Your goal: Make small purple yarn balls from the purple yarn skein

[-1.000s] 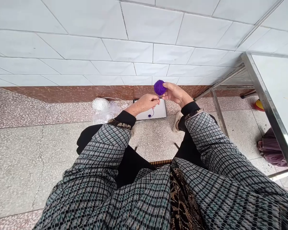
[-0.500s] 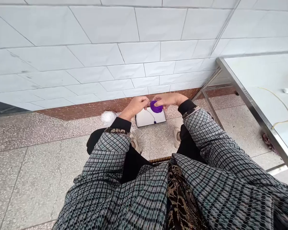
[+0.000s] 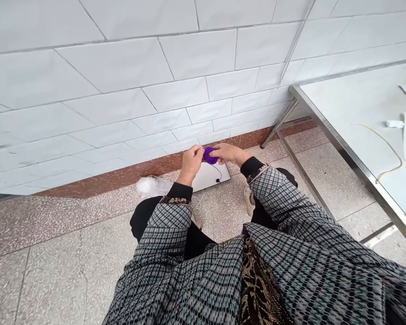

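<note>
A purple ball of yarn (image 3: 210, 155) is gripped by my right hand (image 3: 226, 153), whose thumb lies across its near side. Close against the ball's left side, my left hand (image 3: 192, 160) is closed in a pinch on the purple yarn strand. A thin length of strand hangs below the hands and ends in a small dark purple clump (image 3: 218, 180). That clump shows against a white, dark-edged tray or box lid (image 3: 205, 177) on the floor beneath my hands.
White yarn (image 3: 146, 186) in clear plastic lies on the floor left of the lid, with loose white strands (image 3: 196, 204) near my foot. A metal-framed table (image 3: 341, 140) stands at the right, a yellow cord (image 3: 392, 151) on its top. Ahead is a tiled wall (image 3: 176, 95).
My hands have come closer together around the purple ball, which was held higher and further from my left hand. The camera view has turned to the right, showing more of the table.
</note>
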`<state>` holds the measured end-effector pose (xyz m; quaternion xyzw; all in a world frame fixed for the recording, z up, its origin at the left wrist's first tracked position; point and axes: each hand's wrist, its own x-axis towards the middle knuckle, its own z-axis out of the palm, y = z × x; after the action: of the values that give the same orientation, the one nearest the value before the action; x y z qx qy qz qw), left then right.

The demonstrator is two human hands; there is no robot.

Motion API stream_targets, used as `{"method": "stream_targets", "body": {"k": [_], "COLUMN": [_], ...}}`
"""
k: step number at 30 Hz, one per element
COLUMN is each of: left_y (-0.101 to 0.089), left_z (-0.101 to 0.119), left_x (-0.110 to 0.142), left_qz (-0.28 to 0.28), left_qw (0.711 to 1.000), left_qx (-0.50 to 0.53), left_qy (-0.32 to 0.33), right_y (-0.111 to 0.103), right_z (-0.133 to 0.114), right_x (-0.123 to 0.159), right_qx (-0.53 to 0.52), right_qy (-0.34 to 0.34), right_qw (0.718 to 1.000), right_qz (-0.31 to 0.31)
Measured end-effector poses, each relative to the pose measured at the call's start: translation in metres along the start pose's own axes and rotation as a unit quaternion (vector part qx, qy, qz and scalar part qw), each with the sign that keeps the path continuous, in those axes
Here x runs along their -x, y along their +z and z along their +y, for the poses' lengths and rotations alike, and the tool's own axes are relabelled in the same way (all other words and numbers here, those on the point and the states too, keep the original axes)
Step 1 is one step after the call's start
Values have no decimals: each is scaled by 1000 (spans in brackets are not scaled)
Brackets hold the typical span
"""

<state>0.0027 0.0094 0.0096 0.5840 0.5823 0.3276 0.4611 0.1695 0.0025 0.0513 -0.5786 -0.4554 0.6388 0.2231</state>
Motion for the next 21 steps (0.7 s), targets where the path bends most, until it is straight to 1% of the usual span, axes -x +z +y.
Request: {"method": "stream_targets", "body": {"k": [2,3,5,7,8,10,12,15,18,21], "left_y": [2,3,5,7,8,8,7,2,-4,-11], "left_z": [4,6,9,10,9,7,5,3,1,-2], "left_x": [0,1,6,12,16,21,23,18,7,-5], "left_qz": [6,20,61,81,75,38,-15,-92,-147,-201], "left_qw": [999,998,992,984,982,984,989,989,983,974], "left_qx": [-33,-55,-101,-135,-142,-137,-108,-67,-60,-66], "left_qy": [7,15,46,85,98,107,102,95,87,78], "right_y": [0,0,0,-1,-2,-4,-5,-6,-10,-22], "right_z": [2,2,1,-3,-5,-10,-14,-15,-8,-1], "right_x": [-3,-4,-5,-6,-6,-6,-6,-8,-11,-12], "right_qx": [0,-1,-12,-42,-65,-112,-147,-175,-193,-182], "right_qy": [0,-1,-5,-11,-17,-32,-46,-61,-93,-135], "right_qw": [1000,999,997,993,990,986,983,980,977,967], "right_qz": [25,40,78,113,121,119,103,67,-10,-115]}}
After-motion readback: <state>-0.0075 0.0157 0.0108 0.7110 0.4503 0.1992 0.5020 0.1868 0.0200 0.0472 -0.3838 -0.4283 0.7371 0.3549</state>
